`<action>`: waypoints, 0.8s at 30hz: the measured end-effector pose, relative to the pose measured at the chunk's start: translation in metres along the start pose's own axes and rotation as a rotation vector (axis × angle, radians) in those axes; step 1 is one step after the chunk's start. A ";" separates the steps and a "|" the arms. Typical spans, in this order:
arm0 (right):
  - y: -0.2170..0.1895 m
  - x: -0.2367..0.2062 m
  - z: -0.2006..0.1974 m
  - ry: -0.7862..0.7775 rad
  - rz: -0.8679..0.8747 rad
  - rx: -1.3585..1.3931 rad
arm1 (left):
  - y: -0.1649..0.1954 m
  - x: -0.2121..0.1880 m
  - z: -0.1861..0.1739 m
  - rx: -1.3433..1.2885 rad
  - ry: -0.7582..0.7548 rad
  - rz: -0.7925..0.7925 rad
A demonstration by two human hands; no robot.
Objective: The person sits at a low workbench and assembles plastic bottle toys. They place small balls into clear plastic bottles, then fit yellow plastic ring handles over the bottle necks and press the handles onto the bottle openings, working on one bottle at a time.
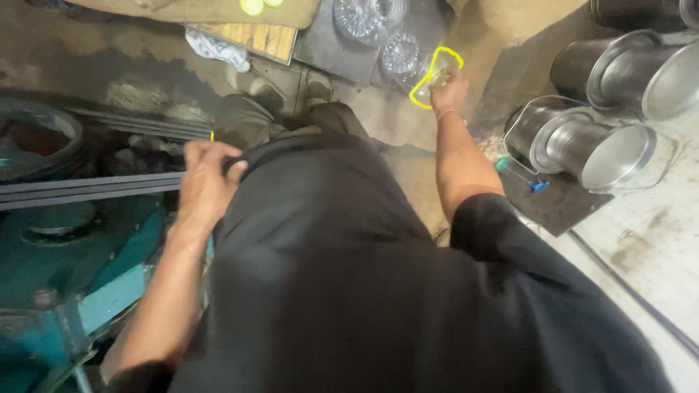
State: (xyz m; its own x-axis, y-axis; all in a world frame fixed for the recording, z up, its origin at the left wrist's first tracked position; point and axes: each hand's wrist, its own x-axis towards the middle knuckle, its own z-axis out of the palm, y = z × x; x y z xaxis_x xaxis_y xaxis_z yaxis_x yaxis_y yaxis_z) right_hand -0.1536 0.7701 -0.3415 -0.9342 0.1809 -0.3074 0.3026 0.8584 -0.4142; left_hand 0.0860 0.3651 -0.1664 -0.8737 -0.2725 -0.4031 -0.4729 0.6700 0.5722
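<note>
Right hand (449,91) closed around clear glass jug with yellow rim (435,76), low near floor beside cut-glass bowls (378,33). Left hand (205,178) curled on black shirt (328,247) at hip (grip unclear), near teal machine (87,291).

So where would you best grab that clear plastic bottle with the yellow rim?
Probably by the yellow-rimmed end of the clear plastic bottle, coming from its near side, as the right hand does now. That end points towards the person, while the clear body leans away among other clear bottles, leaving little room there. The left hand rests on the dark shirt.
</note>
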 end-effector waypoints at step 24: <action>-0.057 0.046 0.031 0.038 -0.233 -0.049 | -0.041 -0.020 -0.051 0.267 0.241 -0.171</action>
State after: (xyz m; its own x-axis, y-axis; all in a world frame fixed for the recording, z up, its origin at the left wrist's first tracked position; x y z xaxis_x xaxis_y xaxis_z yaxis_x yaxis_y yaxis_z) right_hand -0.2081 0.7145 -0.3588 -0.9844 -0.0081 -0.1757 0.0689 0.9012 -0.4279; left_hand 0.1172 0.3080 -0.1448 -0.8020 -0.5281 -0.2792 -0.5949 0.7487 0.2925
